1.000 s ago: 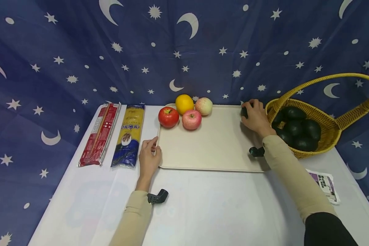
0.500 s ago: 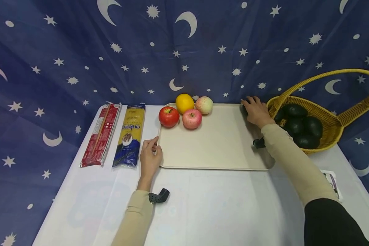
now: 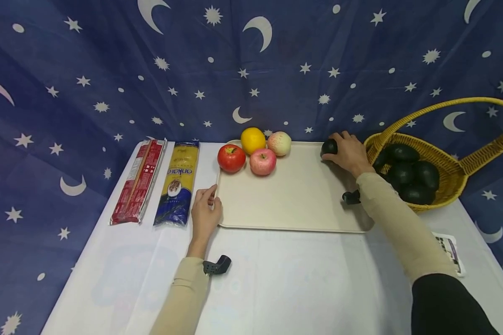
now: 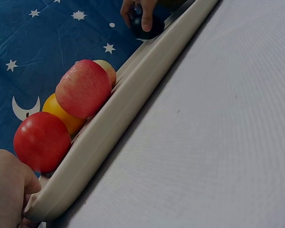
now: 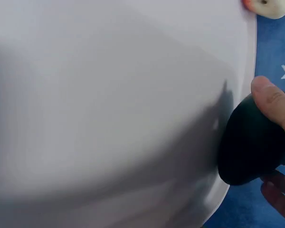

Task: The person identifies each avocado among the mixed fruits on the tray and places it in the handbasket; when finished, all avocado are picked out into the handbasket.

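A dark green avocado [image 3: 329, 147] is held in my right hand [image 3: 347, 151] at the far right corner of the cream tray [image 3: 293, 200]. In the right wrist view the thumb lies along one side of the avocado [image 5: 251, 142], with fingers on the other side, at the tray's rim. My left hand [image 3: 205, 211] pinches the tray's left edge; in the left wrist view its fingers [image 4: 32, 183] wrap the rim. On the tray's far left part sit a tomato [image 3: 231, 158], an orange [image 3: 253, 141], a pink apple [image 3: 262, 162] and a pale peach [image 3: 279, 143].
A yellow wicker basket [image 3: 448, 195] with a tall handle, holding several avocados [image 3: 402, 174], stands right of the tray. Left of it lie a blue and yellow pasta pack [image 3: 177, 184] and red packs [image 3: 138, 181]. A white packet [image 3: 450, 251] is partly behind the right sleeve.
The right hand reached slightly farther toward the tray's far corner, and the avocado, mostly hidden half a second ago, now shows more. The left hand stays at the tray's edge.
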Available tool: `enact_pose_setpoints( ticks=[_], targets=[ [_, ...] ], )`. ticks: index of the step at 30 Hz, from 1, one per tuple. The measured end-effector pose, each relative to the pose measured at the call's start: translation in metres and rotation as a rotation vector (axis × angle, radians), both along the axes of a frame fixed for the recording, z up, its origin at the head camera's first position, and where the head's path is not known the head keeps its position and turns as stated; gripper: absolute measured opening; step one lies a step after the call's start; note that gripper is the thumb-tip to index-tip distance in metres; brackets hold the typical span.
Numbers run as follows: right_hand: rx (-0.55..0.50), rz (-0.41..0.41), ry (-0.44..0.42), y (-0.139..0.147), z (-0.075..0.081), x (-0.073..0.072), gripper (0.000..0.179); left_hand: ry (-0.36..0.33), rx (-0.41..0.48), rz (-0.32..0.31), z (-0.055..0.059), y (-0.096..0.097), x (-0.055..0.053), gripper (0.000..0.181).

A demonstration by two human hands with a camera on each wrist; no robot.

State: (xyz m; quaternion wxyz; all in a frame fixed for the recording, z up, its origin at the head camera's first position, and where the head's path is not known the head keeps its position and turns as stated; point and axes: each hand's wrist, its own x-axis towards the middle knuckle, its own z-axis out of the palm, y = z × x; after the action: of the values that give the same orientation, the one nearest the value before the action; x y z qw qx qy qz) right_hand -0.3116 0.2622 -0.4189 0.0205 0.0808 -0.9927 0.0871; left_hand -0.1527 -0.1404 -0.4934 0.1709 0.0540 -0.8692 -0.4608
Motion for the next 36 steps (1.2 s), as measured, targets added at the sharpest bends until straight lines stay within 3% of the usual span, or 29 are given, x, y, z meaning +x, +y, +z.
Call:
enact_pose_setpoints(
  ticks=[16,23,30,36],
  targets=[
    [-0.470,-0.076,0.157,-0.014,-0.007,0.030,0.072,-0.019,-0.007,0.009,-0.001,-0.001,-0.001,0.038],
    [-0.606,-0.123,0.165,-0.019,-0.010,0.047,0.071,-0.015,0.013,0.008,0.001,0.001,-0.001,0.039],
    [-0.694,-0.112,0.210,-0.028,-0.007,0.067,0.066,-0.016,-0.003,0.024,0.001,0.000,-0.003,0.039],
    [-0.869,-0.194,0.222,-0.027,-0.009,0.089,0.062,-0.027,-0.003,0.017,-0.001,0.001,-0.002,0.039]
  ],
)
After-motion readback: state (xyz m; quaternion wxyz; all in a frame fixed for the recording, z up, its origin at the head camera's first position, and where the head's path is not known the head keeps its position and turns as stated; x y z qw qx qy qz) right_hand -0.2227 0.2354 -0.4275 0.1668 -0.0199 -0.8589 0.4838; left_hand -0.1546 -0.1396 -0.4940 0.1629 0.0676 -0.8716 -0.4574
